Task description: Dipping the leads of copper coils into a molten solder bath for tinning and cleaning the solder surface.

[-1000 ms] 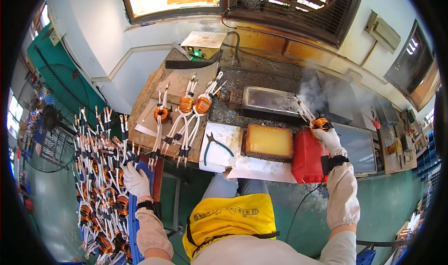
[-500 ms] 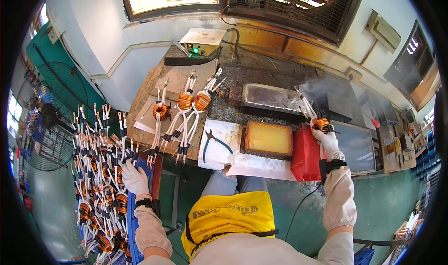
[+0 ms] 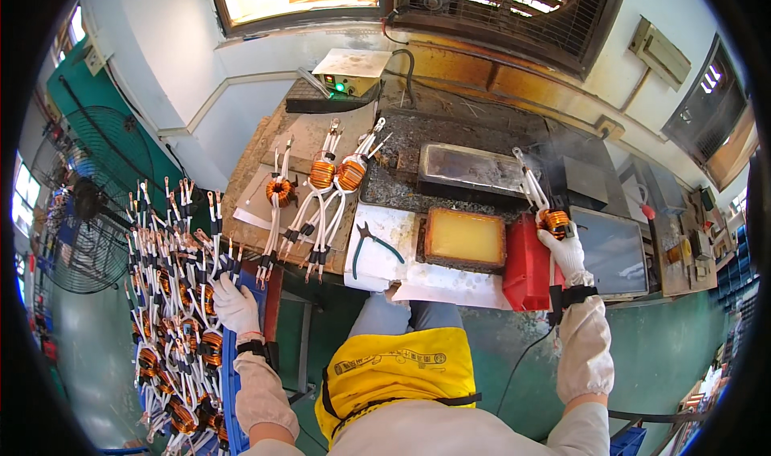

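Observation:
My right hand (image 3: pixel 565 250), in a white glove, is closed around a copper-wound toroidal coil (image 3: pixel 552 221). The coil's white leads (image 3: pixel 529 185) point up and away, beside the right end of a dark rectangular pot with a shiny metallic surface (image 3: pixel 470 164). Below the coil stands a red plastic box (image 3: pixel 527 270). My left hand (image 3: pixel 237 307), gloved too, lies with fingers stretched against a heap of similar coils (image 3: pixel 189 335) in a blue bin (image 3: pixel 233 400). What its fingertips touch is partly hidden among the leads.
Three toroidal coils (image 3: pixel 323 175) lie on the bench's left part. Green-handled cutters (image 3: pixel 377 243) rest on white paper, left of a tray of yellowish material (image 3: pixel 464 238). A control box with a green light (image 3: pixel 351 71) stands behind; a fan (image 3: pixel 88 199) is at far left.
The smoke near the right-hand coil's lead ends has thinned. My right hand and the coil have shifted slightly nearer to me. My left hand stays almost in place.

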Demonstrator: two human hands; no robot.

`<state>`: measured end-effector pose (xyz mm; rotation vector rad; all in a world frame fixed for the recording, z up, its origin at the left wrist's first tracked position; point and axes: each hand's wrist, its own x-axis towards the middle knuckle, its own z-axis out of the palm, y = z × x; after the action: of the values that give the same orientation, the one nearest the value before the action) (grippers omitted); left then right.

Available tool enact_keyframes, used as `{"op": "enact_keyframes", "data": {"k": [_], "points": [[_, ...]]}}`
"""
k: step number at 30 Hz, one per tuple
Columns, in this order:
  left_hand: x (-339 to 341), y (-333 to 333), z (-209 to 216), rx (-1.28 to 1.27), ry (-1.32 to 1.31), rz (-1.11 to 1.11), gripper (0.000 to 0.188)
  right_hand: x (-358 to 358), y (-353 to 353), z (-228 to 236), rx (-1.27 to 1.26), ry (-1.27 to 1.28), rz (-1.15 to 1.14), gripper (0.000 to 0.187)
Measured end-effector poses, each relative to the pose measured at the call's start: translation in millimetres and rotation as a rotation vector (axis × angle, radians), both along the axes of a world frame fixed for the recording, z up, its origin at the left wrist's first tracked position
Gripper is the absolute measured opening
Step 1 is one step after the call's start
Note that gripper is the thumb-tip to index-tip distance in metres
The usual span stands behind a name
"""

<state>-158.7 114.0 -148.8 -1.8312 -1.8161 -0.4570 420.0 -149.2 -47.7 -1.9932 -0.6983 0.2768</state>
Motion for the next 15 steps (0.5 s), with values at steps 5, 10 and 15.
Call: {"op": "enact_keyframes", "data": {"k": [5,10,15], "points": [[1.1,-0.9,0.4,0.002,0.010,0.004,0.059,5.3,-13.7,-15.3,-0.100,-0.069,-0.085,0.058],[-0.5,-1.4,0.2,-0.001,0.016,0.015,0.058,-11.2,-14.0,-9.7,-0.112,0.091,-0.168,0.056],[0.1,-1.1,0.4,-0.025,0.013,0.031,0.062,-11.8,-11.7,-19.2,0.066,0.059,-0.122,0.044]]}}
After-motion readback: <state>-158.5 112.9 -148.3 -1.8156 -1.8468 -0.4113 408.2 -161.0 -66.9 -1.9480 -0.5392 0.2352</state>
